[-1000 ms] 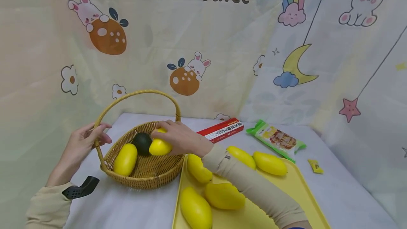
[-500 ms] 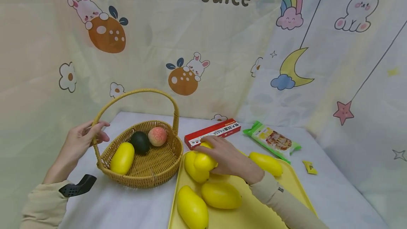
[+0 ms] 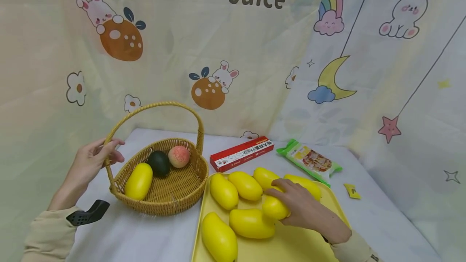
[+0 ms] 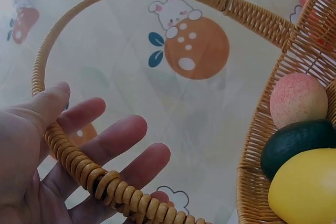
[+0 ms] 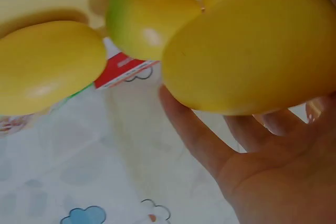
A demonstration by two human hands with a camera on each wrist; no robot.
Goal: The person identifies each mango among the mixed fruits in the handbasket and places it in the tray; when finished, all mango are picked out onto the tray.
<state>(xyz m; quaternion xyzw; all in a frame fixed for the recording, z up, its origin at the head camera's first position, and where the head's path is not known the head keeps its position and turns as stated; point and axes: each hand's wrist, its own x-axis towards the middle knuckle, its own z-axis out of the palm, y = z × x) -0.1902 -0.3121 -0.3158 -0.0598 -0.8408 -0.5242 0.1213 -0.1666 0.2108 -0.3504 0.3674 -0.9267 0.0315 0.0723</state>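
My left hand [image 3: 89,161] holds the handle [image 4: 123,190] of a wicker basket [image 3: 165,209], with the thumb and fingers on either side of it. A yellow mango [image 3: 139,182], a dark green avocado [image 3: 159,163] and a pink peach [image 3: 179,157] lie inside the basket. Over the yellow tray [image 3: 291,250], my right hand [image 3: 303,205] grips another yellow mango [image 5: 252,51]. Several more mangoes lie on that tray, among them one at the front left [image 3: 219,237] and one beneath the held mango [image 3: 251,223].
Behind the tray lie a red and white pasta box [image 3: 242,154] and a green-edged food packet [image 3: 311,160]. A small yellow sachet [image 3: 352,191] sits on the white tabletop [image 3: 386,221] at the right. A printed curtain [image 3: 247,51] hangs behind the table.
My right hand has carried the mango out of the basket, rightward over the tray. The peach it covered now shows. My left hand stays on the handle.
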